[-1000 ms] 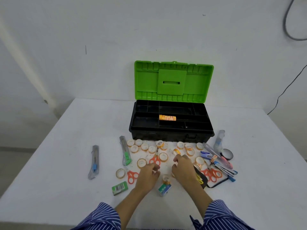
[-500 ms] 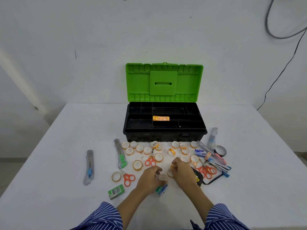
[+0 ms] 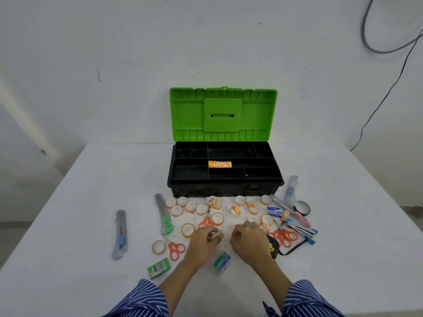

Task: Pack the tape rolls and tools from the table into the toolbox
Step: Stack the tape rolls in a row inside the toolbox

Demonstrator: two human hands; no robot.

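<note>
- Near the table's [image 3: 91, 191] front edge, both hands work among the scattered tape rolls; the left hand [image 3: 202, 242] has its fingers curled round a small roll [image 3: 216, 235], pinched at the fingertips.
- The right hand [image 3: 248, 240] is curled knuckles-up just beside it; whether it holds anything, I cannot tell, since the fingers hide the palm.
- The toolbox [image 3: 225, 186] stands open behind the clutter, green lid [image 3: 223, 115] upright, with a row of orange rolls [image 3: 219, 164] lying on its side in a middle compartment of the black tray.
- Judged from this, the step is gathering more rolls to join that row. It would go best stacking several edge to edge into a short cylinder before lifting, so they slot into the narrow channel together.
- The rolls are thin, light rings with orange-printed cores and glossy clear tape; likely to roll or tip if set down on edge.
- Still on the table: orange-handled scissors [image 3: 176, 248], a grey utility knife [image 3: 120, 234], a second knife with a green slider [image 3: 163, 213], a green staple box [image 3: 159, 267], and a tangle of pens [image 3: 297, 223] on the right.
- The tabletop is matt white and speckled with small scraps.
</note>
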